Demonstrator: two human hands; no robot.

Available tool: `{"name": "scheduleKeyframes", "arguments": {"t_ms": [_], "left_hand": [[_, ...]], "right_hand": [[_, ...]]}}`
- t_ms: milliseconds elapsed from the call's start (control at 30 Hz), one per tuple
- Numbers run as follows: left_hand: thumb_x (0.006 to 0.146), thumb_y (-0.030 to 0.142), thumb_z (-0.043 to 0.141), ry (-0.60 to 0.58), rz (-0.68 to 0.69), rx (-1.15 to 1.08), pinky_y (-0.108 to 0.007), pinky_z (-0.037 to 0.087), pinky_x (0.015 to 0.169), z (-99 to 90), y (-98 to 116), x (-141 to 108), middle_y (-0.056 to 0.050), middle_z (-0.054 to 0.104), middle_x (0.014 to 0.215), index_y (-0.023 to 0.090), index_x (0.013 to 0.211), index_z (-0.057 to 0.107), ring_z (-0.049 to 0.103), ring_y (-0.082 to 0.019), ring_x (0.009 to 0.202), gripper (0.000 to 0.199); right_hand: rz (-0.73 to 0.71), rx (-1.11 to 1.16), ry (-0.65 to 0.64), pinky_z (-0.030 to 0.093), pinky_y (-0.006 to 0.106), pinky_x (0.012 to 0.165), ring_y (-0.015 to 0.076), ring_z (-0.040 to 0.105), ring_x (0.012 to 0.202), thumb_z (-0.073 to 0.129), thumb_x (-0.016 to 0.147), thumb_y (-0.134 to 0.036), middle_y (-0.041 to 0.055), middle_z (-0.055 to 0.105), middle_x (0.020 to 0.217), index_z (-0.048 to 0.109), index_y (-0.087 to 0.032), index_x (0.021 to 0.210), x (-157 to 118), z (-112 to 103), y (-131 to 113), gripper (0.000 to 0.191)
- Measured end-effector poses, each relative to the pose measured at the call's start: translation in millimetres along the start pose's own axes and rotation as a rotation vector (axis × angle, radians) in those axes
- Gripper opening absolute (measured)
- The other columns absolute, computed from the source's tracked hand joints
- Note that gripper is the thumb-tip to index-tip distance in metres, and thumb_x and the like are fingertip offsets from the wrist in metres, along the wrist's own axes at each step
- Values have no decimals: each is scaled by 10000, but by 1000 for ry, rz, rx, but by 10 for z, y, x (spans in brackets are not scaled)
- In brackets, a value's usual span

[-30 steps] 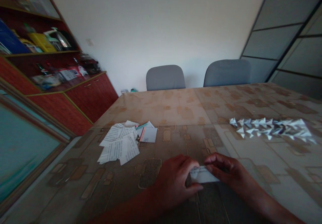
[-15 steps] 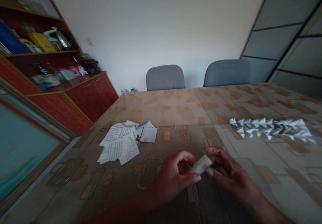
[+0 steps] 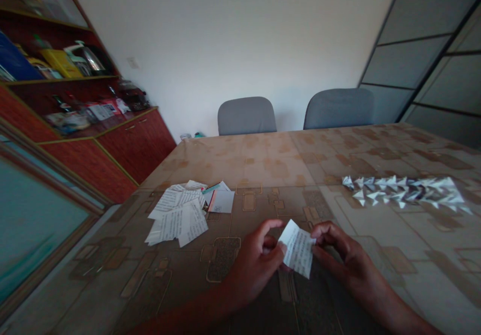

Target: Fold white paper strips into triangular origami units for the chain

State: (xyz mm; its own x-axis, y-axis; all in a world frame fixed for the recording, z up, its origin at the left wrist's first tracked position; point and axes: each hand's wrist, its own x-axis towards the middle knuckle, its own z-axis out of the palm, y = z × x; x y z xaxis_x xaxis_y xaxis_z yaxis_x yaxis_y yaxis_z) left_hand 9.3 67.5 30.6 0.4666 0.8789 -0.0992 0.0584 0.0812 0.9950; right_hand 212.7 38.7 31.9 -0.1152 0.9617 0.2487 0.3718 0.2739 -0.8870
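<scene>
A small printed piece of paper, creased down near its left side, is held up over the table between both hands. My left hand pinches its left edge between thumb and fingers. On the opposite edge, the thumb and forefinger of my right hand are closed on the paper. To the left lies a loose pile of printed paper pieces, with a white and coloured card at its right side. Rows of small folded paper pieces stand on the table at the right.
The table has a patterned brown cover. Behind its far edge stand two grey chairs. A red-brown cabinet with crowded shelves is at the left, and a panelled door at the right.
The paper was a narrow folded strip and is now opened out to a wider sheet with its printed side showing. Both hands have stayed nearly in place; the pile and the rows are unchanged.
</scene>
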Motion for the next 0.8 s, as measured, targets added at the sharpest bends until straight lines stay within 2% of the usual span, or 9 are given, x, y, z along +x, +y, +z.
{"name": "scheduleKeyframes", "arguments": {"t_ms": [133, 233, 300, 433, 533, 600, 700, 800], "left_hand": [[879, 226, 523, 15, -8, 13, -223, 490, 570, -7, 18, 4, -16, 655, 754, 162, 1267, 473, 672, -144, 624, 396], [859, 198, 519, 56, -47, 20, -208, 470, 524, 29, 36, -5, 9, 631, 693, 170, 1352, 404, 662, -140, 567, 506], [861, 202, 511, 81, -54, 22, -206, 464, 511, 62, 38, -19, 20, 617, 666, 180, 1394, 358, 659, -144, 558, 555], [871, 209, 486, 94, -38, 90, -197, 432, 488, 101, 0, -58, 40, 589, 628, 200, 1443, 296, 624, -134, 532, 602], [859, 182, 474, 73, -6, 337, -193, 364, 463, 77, -24, -84, 69, 542, 558, 217, 1464, 275, 544, -122, 479, 638], [823, 139, 489, 32, 39, 560, -207, 353, 489, 42, -11, -98, 67, 549, 560, 235, 1444, 329, 517, -124, 490, 649], [785, 108, 509, -54, 151, 812, -243, 402, 594, -8, 49, -116, 11, 633, 740, 248, 1288, 532, 562, -142, 622, 523], [749, 70, 506, -127, 303, 950, -274, 438, 717, -39, 119, -126, -47, 620, 948, 213, 1103, 627, 577, -182, 836, 400]], "right_hand": [[-138, -173, -72, 531, 265, 655, 169, 639, 766, 468, 900, -151, 9, 646, 831, 585, -256, 904, 10, -39, -46, 157], [-338, -397, -21, 533, 327, 737, 212, 608, 926, 452, 863, -85, 73, 616, 1001, 608, -250, 1036, 8, -59, -59, 285], [-428, -563, 24, 519, 346, 734, 237, 578, 959, 499, 851, -94, 98, 583, 1051, 625, -246, 1068, -7, -54, -47, 293], [-563, -753, 63, 435, 325, 681, 211, 557, 817, 510, 926, -184, 53, 612, 906, 670, -271, 973, -51, 1, -19, 188], [-610, -744, 2, 385, 312, 697, 175, 550, 744, 436, 991, -213, 13, 634, 782, 672, -244, 866, -55, 27, -24, 268], [-627, -723, -23, 374, 314, 723, 167, 552, 739, 394, 1017, -243, 13, 647, 762, 670, -226, 833, -40, 12, -28, 332], [-614, -708, -91, 372, 319, 725, 173, 551, 731, 367, 1029, -304, 18, 656, 751, 676, -227, 841, -22, -44, -10, 369], [-580, -689, -203, 386, 326, 736, 182, 564, 753, 392, 1020, -310, 24, 669, 775, 673, -219, 861, -25, -102, 29, 335]]}}
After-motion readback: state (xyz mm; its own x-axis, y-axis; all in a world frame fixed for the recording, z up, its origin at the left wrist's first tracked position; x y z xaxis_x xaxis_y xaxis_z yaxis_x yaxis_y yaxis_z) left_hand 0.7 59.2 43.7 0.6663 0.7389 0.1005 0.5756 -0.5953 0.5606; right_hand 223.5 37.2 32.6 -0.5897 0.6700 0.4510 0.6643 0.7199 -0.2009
